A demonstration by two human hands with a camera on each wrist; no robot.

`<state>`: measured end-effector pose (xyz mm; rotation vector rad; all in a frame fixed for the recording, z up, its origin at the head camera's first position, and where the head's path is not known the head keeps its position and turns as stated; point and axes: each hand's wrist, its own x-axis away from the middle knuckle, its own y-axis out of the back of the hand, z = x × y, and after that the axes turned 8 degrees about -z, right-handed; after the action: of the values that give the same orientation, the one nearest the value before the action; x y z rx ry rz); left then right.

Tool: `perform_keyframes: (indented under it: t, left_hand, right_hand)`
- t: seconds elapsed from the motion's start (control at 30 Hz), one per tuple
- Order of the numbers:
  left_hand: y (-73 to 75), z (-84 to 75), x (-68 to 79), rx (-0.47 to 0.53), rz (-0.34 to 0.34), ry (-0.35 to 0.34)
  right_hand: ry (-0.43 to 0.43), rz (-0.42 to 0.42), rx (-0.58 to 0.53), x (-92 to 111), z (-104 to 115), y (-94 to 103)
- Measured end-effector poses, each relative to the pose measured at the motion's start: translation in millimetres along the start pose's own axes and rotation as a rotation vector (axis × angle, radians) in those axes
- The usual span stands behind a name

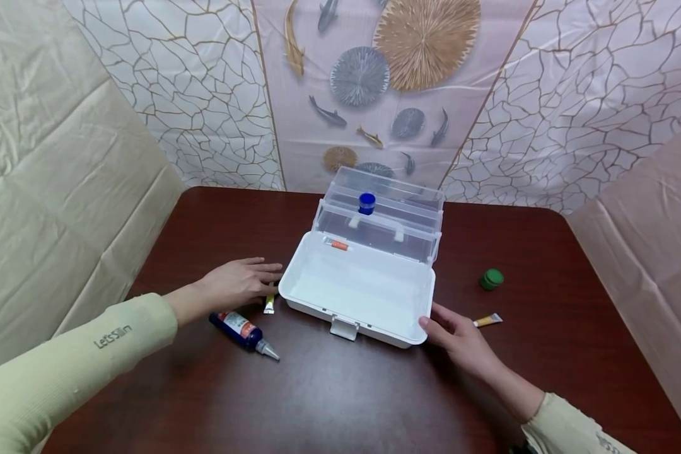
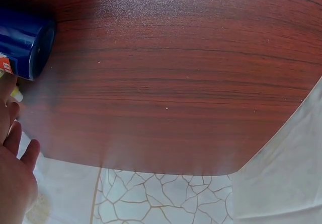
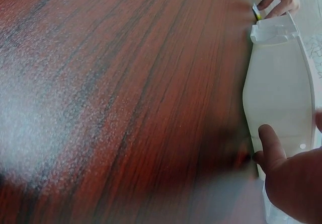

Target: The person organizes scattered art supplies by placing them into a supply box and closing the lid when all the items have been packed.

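A white storage box [image 1: 357,287] with a raised clear lid [image 1: 383,202] stands at mid-table. My right hand [image 1: 462,340] grips its front right corner, the thumb against the front wall [image 3: 282,88]. Beside the left wall, my left hand [image 1: 241,284] reaches with fairly straight fingers over a small yellow tube [image 1: 269,304], which they partly hide; whether they touch it is unclear. Near that hand lies a blue bottle [image 1: 241,331] with a pointed nozzle; its base shows in the left wrist view. An orange tube [image 1: 336,244] lies along the box's back inner edge.
A blue-lidded jar [image 1: 366,203] shows at the clear lid. Right of the box are a green jar [image 1: 492,279] and another yellow tube [image 1: 488,320]. Patterned cloth [image 1: 204,94] hangs behind the dark wooden table [image 1: 318,403].
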<state>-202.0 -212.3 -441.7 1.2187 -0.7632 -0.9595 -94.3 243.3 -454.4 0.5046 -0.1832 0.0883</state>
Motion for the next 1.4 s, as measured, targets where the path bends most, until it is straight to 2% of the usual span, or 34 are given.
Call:
perform_keyframes:
  t: [0.3,0.67,0.93,1.17,1.4]
  left_hand:
    - [-3.0,-0.2,-1.8,0.018,-0.011,0.009]
    - [-3.5,-0.1,-0.4,0.044,-0.013,0.025]
    - [-9.5,-2.0,3.1,0.051,-0.083,0.018]
    - [-14.7,-3.3,4.8,0.000,-0.109,-0.019]
    - [-17.6,-4.9,8.5,-0.002,-0.139,-0.025]
  right_hand:
    - [-0.011,0.005,0.034,0,0,1.3]
    - [-0.007,0.004,0.009,0,-2,-0.2]
    - [-0.017,0.009,-0.008,0,-2,-0.5]
    - [-0.031,0.003,0.018,-1,-2,0.7]
    - [-0.026,0.008,0.011,-1,-1,0.7]
